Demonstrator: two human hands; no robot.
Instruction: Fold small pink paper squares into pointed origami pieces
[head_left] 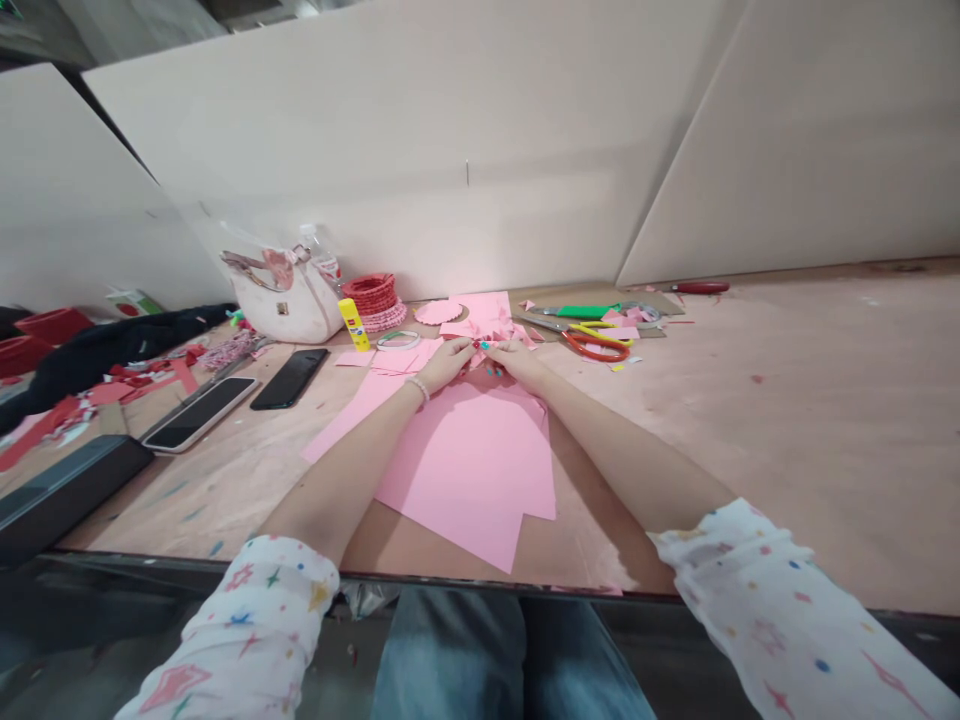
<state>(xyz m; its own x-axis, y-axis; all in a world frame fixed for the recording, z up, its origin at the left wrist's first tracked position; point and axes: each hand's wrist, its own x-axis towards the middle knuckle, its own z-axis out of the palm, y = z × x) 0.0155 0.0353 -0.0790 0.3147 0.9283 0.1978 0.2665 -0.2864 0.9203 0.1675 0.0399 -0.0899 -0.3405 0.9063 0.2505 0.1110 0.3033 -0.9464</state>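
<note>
My left hand (448, 364) and my right hand (520, 364) meet above the pink paper sheets, fingers closed in a pinch. Between the fingertips is a small piece of pink paper (478, 358), folded or cut; its exact shape is mostly hidden. Under my forearms lie large pink paper sheets (469, 470), one with a notched corner. Just beyond my hands is a pile of cut pink paper pieces (487, 318), with a scalloped pink paper disc (439, 313) to its left. A roll of tape (398, 341) lies beside my left hand, near an upright yellow glue stick (355, 325).
Scissors with orange and yellow handles (596, 341) and a green-handled tool (589, 312) lie right of my hands. Two phones (291, 379), a white handbag (289, 300), coiled red cord (369, 294) and red paper scraps are leftward. White panels (420, 150) stand behind.
</note>
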